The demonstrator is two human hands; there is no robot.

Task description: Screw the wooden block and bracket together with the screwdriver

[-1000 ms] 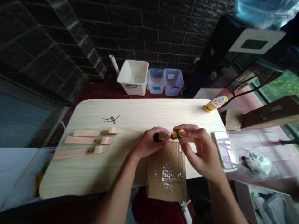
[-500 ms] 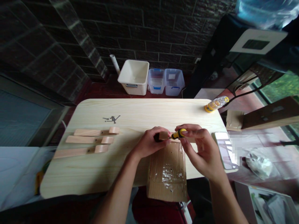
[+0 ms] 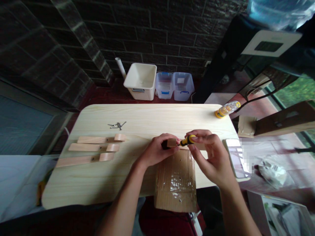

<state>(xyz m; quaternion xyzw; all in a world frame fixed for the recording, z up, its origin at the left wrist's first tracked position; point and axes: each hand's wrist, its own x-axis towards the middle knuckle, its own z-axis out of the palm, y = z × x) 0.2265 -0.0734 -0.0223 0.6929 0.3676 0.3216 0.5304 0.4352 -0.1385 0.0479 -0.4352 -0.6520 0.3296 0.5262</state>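
My left hand (image 3: 159,147) is closed round a small wooden block (image 3: 172,143) above the far end of a taped cardboard piece (image 3: 176,183). Between the fingertips of my right hand (image 3: 211,154) is a yellow and black screwdriver (image 3: 187,140), lying nearly level, its tip pointing left at the block. The exact contact at the tip is too small to tell. A pale wooden strip (image 3: 203,146) shows partly behind my right fingers. Several screws (image 3: 118,125) lie in a loose pile at the left, beyond three wooden pieces with curved ends (image 3: 91,147).
On the table (image 3: 147,114), a clear bottle-shaped case with yellow ends (image 3: 227,109) stands at the back right corner, and a phone (image 3: 237,159) lies at the right edge. Beyond the table are a cream bin (image 3: 141,78) and two clear boxes (image 3: 183,86).
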